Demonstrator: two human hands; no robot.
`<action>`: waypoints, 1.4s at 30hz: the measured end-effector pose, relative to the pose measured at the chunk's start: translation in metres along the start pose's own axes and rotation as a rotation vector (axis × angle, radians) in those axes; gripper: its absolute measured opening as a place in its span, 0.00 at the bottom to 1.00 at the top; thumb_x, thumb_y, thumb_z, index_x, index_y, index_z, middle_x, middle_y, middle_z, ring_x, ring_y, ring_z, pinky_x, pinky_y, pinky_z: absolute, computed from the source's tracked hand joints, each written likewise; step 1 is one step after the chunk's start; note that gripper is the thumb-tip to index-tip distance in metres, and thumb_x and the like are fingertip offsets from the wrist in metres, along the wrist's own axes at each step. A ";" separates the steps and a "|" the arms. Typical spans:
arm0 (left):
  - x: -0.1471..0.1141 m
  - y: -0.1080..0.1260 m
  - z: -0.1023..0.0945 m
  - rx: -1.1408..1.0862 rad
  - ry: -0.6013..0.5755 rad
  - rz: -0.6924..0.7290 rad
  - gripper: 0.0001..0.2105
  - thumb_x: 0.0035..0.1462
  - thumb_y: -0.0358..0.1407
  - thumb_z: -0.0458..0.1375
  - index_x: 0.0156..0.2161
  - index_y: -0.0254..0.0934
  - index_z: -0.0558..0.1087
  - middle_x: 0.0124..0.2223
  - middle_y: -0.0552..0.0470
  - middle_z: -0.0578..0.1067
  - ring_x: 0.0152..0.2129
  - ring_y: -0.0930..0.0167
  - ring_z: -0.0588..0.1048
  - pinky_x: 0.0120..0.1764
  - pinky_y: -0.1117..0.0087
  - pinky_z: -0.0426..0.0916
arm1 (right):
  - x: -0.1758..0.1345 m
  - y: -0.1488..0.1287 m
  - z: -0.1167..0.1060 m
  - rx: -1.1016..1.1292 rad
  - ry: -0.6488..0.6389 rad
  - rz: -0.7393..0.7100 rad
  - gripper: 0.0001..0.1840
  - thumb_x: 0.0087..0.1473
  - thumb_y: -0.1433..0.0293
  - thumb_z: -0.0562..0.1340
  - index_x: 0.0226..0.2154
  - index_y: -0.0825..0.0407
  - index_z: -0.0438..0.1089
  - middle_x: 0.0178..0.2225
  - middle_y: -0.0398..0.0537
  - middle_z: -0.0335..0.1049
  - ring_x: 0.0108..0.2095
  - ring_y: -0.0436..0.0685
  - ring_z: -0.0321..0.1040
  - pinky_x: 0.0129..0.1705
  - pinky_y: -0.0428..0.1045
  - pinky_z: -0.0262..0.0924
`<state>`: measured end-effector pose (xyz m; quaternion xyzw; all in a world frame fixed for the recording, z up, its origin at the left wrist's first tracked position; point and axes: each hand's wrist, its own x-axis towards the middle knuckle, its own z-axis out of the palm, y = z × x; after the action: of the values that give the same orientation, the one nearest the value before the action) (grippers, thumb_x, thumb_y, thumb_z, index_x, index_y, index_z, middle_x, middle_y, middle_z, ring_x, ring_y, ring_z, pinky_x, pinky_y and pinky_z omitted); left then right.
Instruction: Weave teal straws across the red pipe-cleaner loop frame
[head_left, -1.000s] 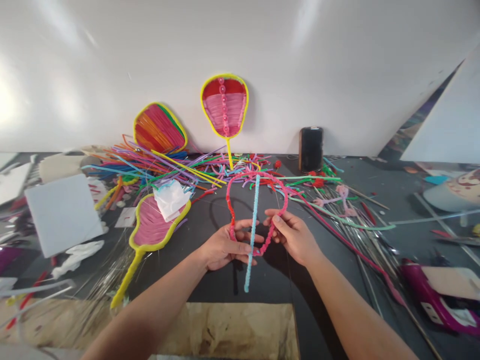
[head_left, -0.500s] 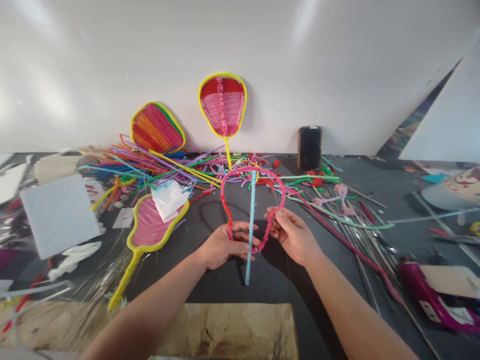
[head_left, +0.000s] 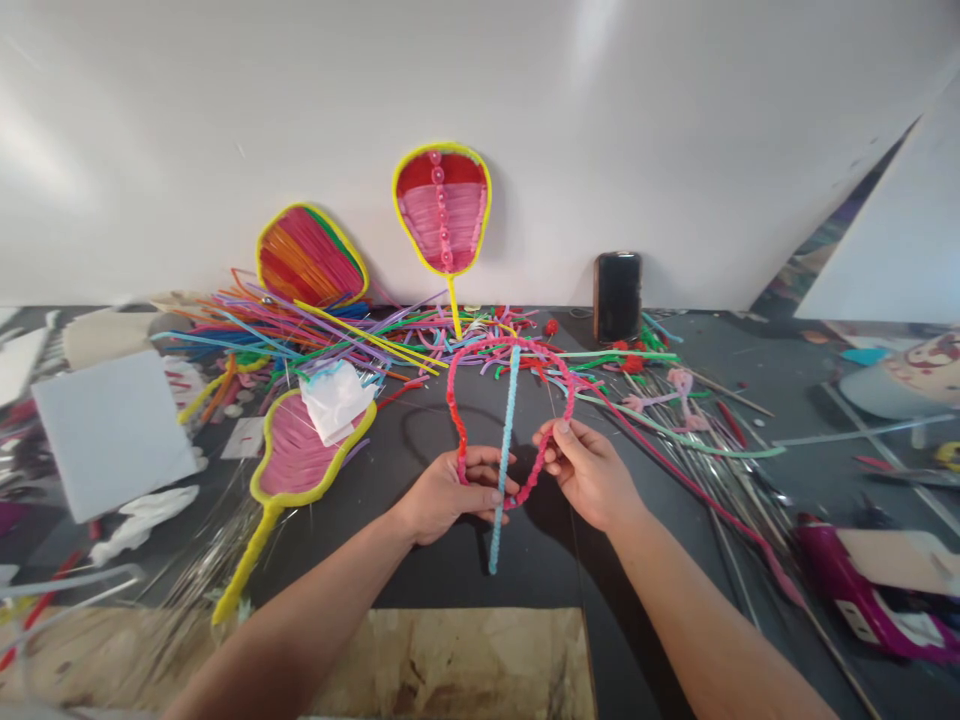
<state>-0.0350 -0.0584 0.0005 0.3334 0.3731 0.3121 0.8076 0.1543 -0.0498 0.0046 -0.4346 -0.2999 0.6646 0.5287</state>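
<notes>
Pinching the pink-red loop [head_left: 452,398] along its lower left, near the blue stem [head_left: 508,430], your left hand [head_left: 450,495] supports it above the dark tabletop [head_left: 412,585]. Your right hand [head_left: 592,470] pinches its lower right side. The loop has shifted slightly rightward, suggesting minor repositioning; no part is added.

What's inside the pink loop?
A blue stem spans the loop from its top to past its lower edge; mostly dark table shows through. The left hand covers part of that edge, hiding whether the two join there.
</notes>
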 end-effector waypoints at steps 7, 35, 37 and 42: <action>0.000 -0.001 -0.001 -0.023 0.009 0.013 0.20 0.40 0.28 0.68 0.42 0.34 0.73 0.32 0.49 0.78 0.26 0.72 0.76 0.31 0.67 0.75 | 0.001 -0.002 0.000 0.028 -0.015 -0.028 0.14 0.43 0.59 0.69 0.24 0.52 0.71 0.27 0.45 0.68 0.23 0.45 0.56 0.21 0.42 0.53; 0.006 0.021 -0.019 -0.203 0.151 0.186 0.13 0.57 0.38 0.57 0.45 0.32 0.70 0.35 0.44 0.78 0.33 0.66 0.78 0.38 0.63 0.73 | 0.003 -0.005 -0.013 -0.058 0.024 -0.004 0.16 0.45 0.60 0.67 0.37 0.50 0.70 0.25 0.42 0.71 0.22 0.47 0.63 0.24 0.44 0.56; 0.007 0.022 -0.023 -0.191 0.200 0.196 0.10 0.57 0.36 0.56 0.43 0.32 0.70 0.33 0.46 0.78 0.30 0.68 0.78 0.36 0.64 0.74 | 0.004 -0.003 -0.014 -0.076 0.018 0.006 0.17 0.45 0.59 0.67 0.36 0.50 0.70 0.25 0.42 0.71 0.22 0.48 0.63 0.24 0.44 0.57; 0.008 0.021 -0.026 -0.151 0.208 0.200 0.07 0.55 0.34 0.59 0.37 0.31 0.71 0.30 0.48 0.77 0.26 0.70 0.77 0.34 0.68 0.74 | 0.005 -0.003 -0.018 -0.263 0.029 0.000 0.19 0.47 0.55 0.64 0.38 0.51 0.70 0.25 0.44 0.72 0.22 0.50 0.65 0.25 0.46 0.58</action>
<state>-0.0574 -0.0326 0.0008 0.2731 0.3951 0.4507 0.7524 0.1715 -0.0456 -0.0025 -0.5098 -0.3765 0.6132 0.4715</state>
